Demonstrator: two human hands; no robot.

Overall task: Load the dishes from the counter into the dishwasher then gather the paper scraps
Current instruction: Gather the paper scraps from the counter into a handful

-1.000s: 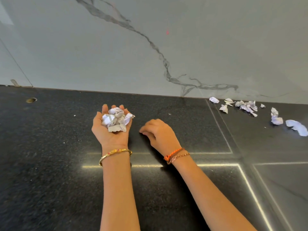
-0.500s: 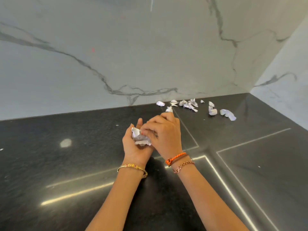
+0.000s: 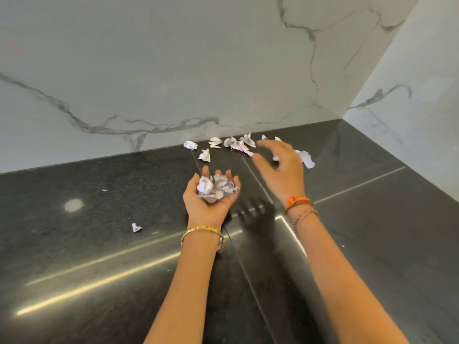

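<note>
My left hand (image 3: 211, 199) is palm up over the black counter and cups a pile of crumpled white paper scraps (image 3: 215, 187), fingers curled loosely round them. My right hand (image 3: 283, 167) is stretched forward with spread fingers, blurred, holding nothing, just above and beside the loose scraps (image 3: 236, 144) strewn along the back wall. One larger scrap (image 3: 306, 158) shows just right of that hand. A single small scrap (image 3: 136, 227) lies on the counter to the left of my left forearm. No dishes or dishwasher are in view.
The dark polished counter (image 3: 99, 256) meets a marble wall (image 3: 173, 70) behind and a side wall (image 3: 409, 115) at the right corner. A tiny white fleck (image 3: 104, 190) lies at the left. Seams run across the counter surface.
My right hand has left the pile in my left palm and reached forward toward the scraps by the wall. The view has turned further right. A small scrap now lies left of my forearm.
</note>
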